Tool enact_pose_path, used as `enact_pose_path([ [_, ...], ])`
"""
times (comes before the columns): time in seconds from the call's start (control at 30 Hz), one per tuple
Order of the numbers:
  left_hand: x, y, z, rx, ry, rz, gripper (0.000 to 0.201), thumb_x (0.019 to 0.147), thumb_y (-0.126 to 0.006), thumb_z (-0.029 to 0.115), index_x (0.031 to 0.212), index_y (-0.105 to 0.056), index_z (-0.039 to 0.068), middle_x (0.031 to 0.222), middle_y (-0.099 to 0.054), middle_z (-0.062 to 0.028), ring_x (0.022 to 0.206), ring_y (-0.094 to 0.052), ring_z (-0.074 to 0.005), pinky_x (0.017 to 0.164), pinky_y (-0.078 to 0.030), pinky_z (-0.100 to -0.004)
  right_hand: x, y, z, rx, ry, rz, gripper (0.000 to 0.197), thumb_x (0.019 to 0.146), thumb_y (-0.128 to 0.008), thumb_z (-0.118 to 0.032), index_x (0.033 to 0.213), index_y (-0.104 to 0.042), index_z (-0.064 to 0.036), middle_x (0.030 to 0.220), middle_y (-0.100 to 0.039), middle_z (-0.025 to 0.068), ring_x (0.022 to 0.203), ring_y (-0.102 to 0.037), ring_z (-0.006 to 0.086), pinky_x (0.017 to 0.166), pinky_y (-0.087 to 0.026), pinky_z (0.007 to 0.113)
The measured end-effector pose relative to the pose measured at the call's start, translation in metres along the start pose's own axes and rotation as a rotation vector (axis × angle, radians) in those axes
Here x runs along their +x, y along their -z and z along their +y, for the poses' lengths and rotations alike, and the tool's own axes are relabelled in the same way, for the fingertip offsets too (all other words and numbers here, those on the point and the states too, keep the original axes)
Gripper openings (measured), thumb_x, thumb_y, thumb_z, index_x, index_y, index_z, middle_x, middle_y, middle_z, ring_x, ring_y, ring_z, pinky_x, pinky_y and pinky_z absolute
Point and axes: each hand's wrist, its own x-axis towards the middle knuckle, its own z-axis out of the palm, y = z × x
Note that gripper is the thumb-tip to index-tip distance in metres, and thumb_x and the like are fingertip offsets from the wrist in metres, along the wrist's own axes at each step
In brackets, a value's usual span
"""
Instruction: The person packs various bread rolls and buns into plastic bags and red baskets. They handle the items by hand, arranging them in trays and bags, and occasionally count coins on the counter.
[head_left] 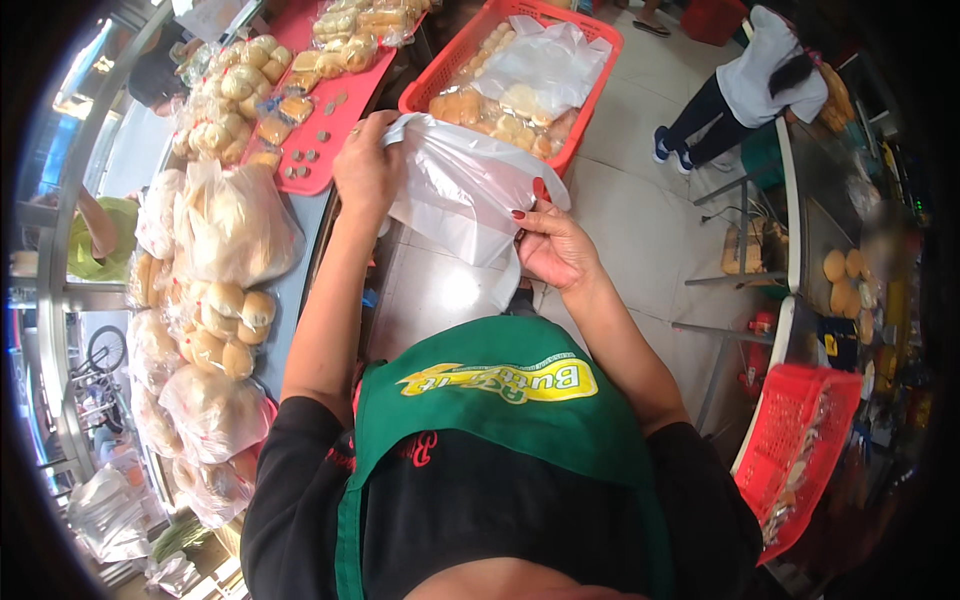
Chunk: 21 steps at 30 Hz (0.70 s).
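The left hand (365, 165) is closed on the upper left edge of a thin white plastic bag (450, 190); its fingertips are partly hidden. The right hand (556, 243) is partly curled, pinching the bag's right edge between thumb and fingers. The bag is spread, creased, between both hands above the tiled floor (640, 265), near a red basket (591, 98) holding packaged bread (458, 106). Contact with the basket cannot be determined. To the left, a red tray (358, 88) carries coins (323, 135).
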Motion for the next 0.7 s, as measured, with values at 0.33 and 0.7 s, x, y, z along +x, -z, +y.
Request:
enact_pose_path([
  [0.33,0.082,-0.110,0.058,-0.121,-0.049,-0.255,0.028,0.085,-0.070,0.019,0.109,-0.062,0.007,0.083,-0.060,-0.0124,0.077,-0.061,-0.0275,0.068,-0.050,-0.0368,0.097,0.004,-0.081,0.086,0.092,0.063,0.042,0.075,-0.065,0.012,0.107,-0.056,-0.0132,0.097,-0.063,0.0057,0.088,-0.061,0.0171,0.075,-0.045,0.031],
  [0.7,0.074,-0.166,0.038,-0.990,0.342,-0.806,0.021,0.094,-0.063,0.017,0.105,-0.057,0.001,0.095,-0.058,-0.0012,0.083,-0.055,-0.0067,0.072,-0.046,-0.0225,0.154,-0.013,-0.107,-0.158,0.102,0.181,0.031,0.085,-0.072,-0.030,0.103,-0.057,-0.0090,0.084,-0.058,-0.0035,0.065,-0.051,0.0059,0.055,-0.038,0.021],
])
